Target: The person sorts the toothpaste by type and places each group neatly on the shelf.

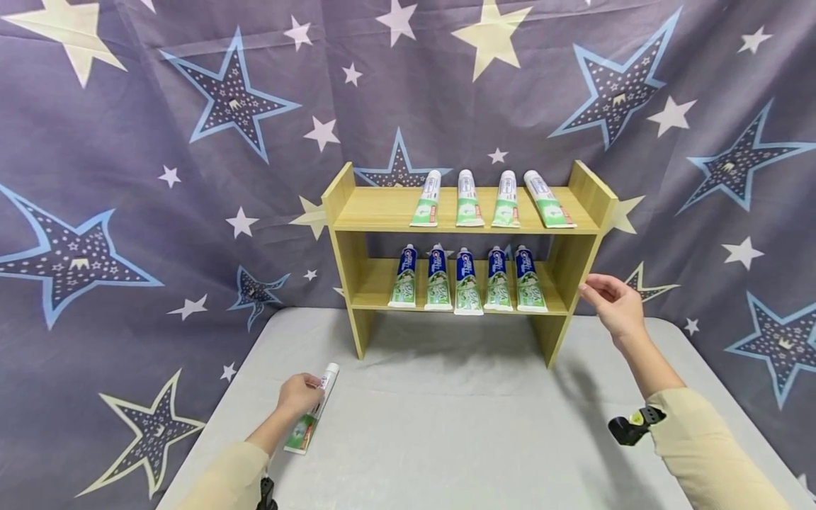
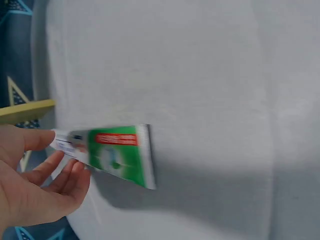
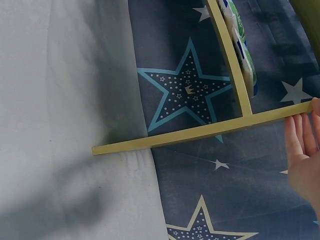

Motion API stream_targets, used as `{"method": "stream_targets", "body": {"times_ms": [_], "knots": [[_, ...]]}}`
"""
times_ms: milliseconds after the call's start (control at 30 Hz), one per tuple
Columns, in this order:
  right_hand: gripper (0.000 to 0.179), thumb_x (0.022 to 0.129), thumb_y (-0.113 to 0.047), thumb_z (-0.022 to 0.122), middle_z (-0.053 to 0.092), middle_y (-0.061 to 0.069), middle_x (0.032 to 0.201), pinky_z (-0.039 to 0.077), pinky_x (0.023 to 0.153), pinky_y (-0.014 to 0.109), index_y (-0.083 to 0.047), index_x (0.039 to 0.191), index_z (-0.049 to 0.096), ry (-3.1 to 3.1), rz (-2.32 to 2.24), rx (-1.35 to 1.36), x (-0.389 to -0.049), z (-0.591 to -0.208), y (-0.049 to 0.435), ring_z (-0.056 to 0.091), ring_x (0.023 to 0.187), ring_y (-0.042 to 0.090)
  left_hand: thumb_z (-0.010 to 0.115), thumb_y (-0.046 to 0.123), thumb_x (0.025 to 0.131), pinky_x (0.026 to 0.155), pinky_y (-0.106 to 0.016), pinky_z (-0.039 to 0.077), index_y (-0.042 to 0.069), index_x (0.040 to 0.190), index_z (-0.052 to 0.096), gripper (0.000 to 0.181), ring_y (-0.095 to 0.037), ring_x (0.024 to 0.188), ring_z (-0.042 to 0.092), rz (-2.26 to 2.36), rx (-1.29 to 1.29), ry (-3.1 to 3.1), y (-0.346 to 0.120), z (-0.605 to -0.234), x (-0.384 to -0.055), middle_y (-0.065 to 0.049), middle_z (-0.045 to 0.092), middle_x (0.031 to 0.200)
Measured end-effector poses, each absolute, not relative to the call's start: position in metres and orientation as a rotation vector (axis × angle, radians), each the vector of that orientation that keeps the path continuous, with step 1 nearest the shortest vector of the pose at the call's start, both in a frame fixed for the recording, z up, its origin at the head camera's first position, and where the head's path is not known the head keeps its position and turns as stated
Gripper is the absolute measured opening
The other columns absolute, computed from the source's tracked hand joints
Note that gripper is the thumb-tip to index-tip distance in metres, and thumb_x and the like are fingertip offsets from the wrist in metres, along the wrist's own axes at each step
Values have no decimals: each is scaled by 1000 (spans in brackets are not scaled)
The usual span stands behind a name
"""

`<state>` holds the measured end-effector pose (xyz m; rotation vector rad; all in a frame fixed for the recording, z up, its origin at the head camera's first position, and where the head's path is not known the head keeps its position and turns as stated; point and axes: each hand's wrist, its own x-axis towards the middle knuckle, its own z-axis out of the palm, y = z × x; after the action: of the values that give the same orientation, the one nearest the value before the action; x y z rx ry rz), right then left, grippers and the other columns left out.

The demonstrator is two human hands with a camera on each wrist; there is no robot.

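My left hand (image 1: 299, 394) pinches a white and green toothpaste tube (image 1: 304, 428) by its upper part, near the white cap. In the left wrist view, thumb and fingers of the left hand (image 2: 47, 175) hold the narrow end of the tube (image 2: 120, 152), its flat crimped end pointing away. A two-tier wooden shelf (image 1: 440, 229) stands at the back of the table. My right hand (image 1: 615, 308) grips the front edge of its right side panel. In the right wrist view, the right hand (image 3: 304, 155) has its fingers against the panel's (image 3: 195, 134) outer face, partly cut off by the frame.
Several white and green toothpaste tubes (image 1: 468, 202) lie on the top tier, toward the right. Several blue and green tubes (image 1: 467, 283) line the lower tier. A light grey cloth covers the table (image 1: 446, 425). Behind hangs a star-patterned curtain (image 1: 408, 92).
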<state>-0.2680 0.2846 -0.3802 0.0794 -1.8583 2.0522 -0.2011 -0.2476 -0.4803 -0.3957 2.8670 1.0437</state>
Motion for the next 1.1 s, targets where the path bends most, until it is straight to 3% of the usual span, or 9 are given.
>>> {"method": "stream_targets", "body": {"times_ms": [433, 733, 1100], "knots": [[27, 84, 4, 67, 69, -18, 73, 54, 64, 6, -22, 83, 68, -1896, 2019, 113, -268, -381, 286, 66, 67, -7, 60, 3, 77, 58, -29, 54, -12, 106, 59, 33, -25, 71, 64, 1015, -477, 2859, -251, -493, -195, -28, 66, 93], [24, 84, 2, 69, 69, -20, 73, 53, 63, 6, -22, 84, 68, -1940, 1991, 75, -269, -383, 288, 66, 67, -6, 64, 5, 78, 58, -31, 54, -11, 101, 60, 29, -27, 71, 63, 942, -469, 2875, -247, -491, -195, -25, 66, 87], [26, 84, 5, 67, 70, -19, 74, 54, 65, 6, -21, 84, 68, -1914, 1994, 114, -270, -382, 288, 66, 68, -6, 69, 7, 71, 56, -30, 56, -10, 92, 63, 28, -25, 66, 63, 892, -482, 2897, -238, -489, -197, -23, 67, 82]]}}
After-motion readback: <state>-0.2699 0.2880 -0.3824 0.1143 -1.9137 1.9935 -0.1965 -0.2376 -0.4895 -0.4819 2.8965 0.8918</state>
